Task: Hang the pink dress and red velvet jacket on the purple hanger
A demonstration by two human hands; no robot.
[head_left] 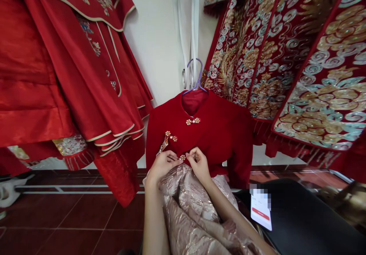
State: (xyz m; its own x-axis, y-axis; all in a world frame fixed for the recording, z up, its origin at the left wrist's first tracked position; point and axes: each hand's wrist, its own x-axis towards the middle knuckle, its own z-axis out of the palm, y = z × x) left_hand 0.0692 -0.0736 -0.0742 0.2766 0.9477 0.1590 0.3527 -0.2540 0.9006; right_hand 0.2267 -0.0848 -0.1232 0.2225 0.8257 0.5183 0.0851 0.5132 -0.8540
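Note:
A short red velvet jacket [217,133] hangs on a purple hanger [197,75] against the white wall. Pearl and gold frog buttons run from its collar [193,121] down the slanted front [170,136]. My left hand [162,164] and my right hand [198,162] meet at the lowest button [182,157], fingers pinched on it and on the jacket's edge. A pale pink brocade skirt [194,213] hangs below, between my forearms.
Red embroidered garments [71,75] hang at the left, and red panels with gold and silver cloud embroidery [300,56] at the right. A phone [260,209] lies on a black surface [309,224] at the lower right. The floor has dark red tiles [71,220].

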